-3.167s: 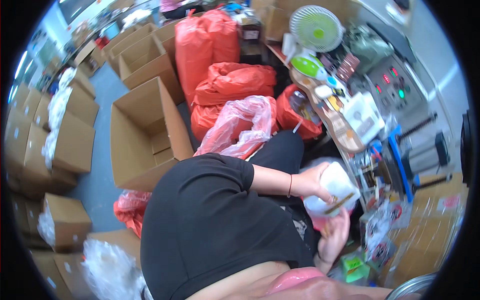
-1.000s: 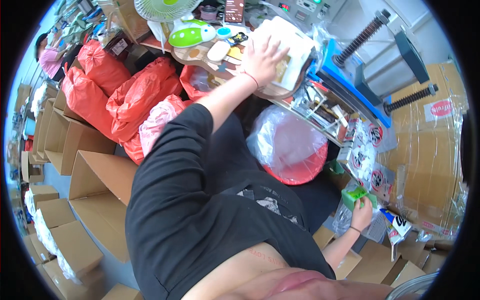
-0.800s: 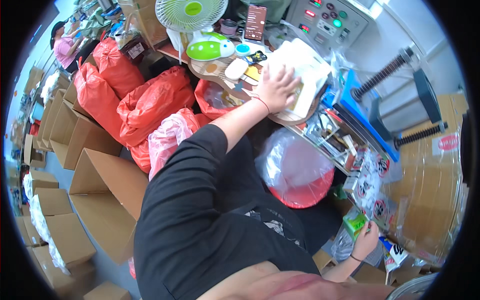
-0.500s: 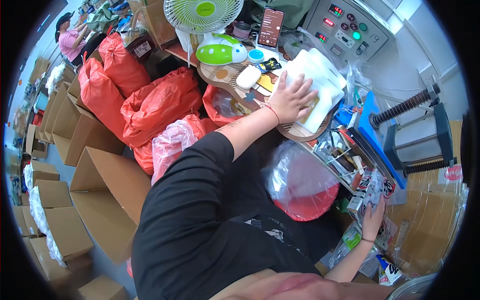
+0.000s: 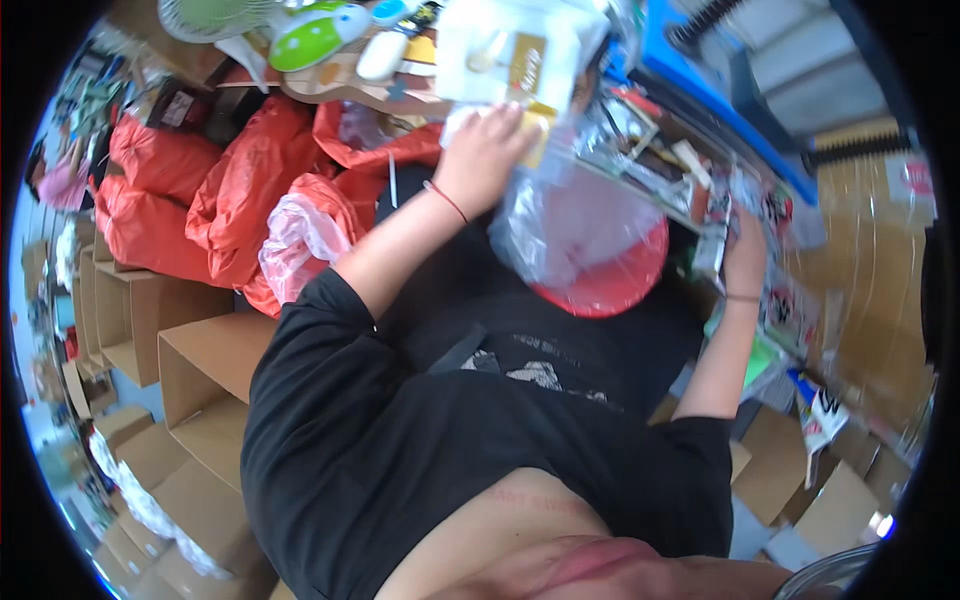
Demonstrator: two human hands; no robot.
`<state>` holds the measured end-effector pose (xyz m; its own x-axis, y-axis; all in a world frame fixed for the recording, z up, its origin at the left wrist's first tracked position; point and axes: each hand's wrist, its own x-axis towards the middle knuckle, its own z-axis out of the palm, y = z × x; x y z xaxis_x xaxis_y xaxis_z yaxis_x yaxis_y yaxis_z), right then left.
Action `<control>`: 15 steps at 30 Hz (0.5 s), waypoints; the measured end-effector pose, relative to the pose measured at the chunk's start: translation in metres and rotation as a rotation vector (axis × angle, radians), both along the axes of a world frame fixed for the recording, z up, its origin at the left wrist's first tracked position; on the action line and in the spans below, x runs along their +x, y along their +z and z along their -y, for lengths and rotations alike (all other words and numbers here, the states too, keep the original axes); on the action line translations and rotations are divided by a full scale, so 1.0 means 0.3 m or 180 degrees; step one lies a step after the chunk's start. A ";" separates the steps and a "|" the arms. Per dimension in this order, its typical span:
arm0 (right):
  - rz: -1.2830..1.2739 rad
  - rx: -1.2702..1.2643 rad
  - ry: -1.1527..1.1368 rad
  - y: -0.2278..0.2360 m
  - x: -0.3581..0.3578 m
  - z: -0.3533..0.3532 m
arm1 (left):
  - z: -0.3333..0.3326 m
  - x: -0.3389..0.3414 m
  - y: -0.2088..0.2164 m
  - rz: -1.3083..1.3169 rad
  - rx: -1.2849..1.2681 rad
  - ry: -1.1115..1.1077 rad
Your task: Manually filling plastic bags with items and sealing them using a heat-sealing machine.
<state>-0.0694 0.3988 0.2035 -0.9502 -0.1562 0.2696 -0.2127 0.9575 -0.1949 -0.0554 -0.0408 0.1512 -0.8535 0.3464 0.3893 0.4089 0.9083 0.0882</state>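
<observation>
My left hand is at the near edge of the worktop, its fingers closed over a white and gold pouch. The thumb is hidden. Just beyond it lies a stack of flat white pouches, the top one with a gold label. Low at the right, my right hand reaches beside an open printed carton among black, white and red packaging. Its fingers are bent and blurred, and what they hold is hidden. Between my arms, a red tub lined with clear plastic stands by my lap.
Red sacks are heaped at the left beside open cardboard boxes. A green and white fan base and a white rounded device stand on the worktop. At the right are a blue-framed press and a large carton.
The view has tipped down. My left hand has drawn back from lying spread on the pouches to the near edge, with a pouch under its fingers. The right hand stays by the printed carton.
</observation>
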 end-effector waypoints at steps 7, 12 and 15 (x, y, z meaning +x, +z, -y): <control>-0.0550 -0.0756 -0.0054 0.115 0.114 -0.014 | -0.057 0.002 0.109 0.0426 0.1579 -0.0139; 0.0858 -0.3322 0.0934 0.148 0.221 0.176 | -0.219 0.137 0.168 0.2176 0.3499 -0.0556; 0.0553 -0.3661 0.1333 0.221 0.251 0.279 | -0.289 0.175 0.193 0.2521 0.3298 -0.0725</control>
<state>0.0060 0.3151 0.2697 -0.9210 -0.2125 0.3265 -0.3486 0.0753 -0.9342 -0.0030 0.0460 0.2092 -0.9338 0.3575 -0.0147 0.0591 0.1948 0.9791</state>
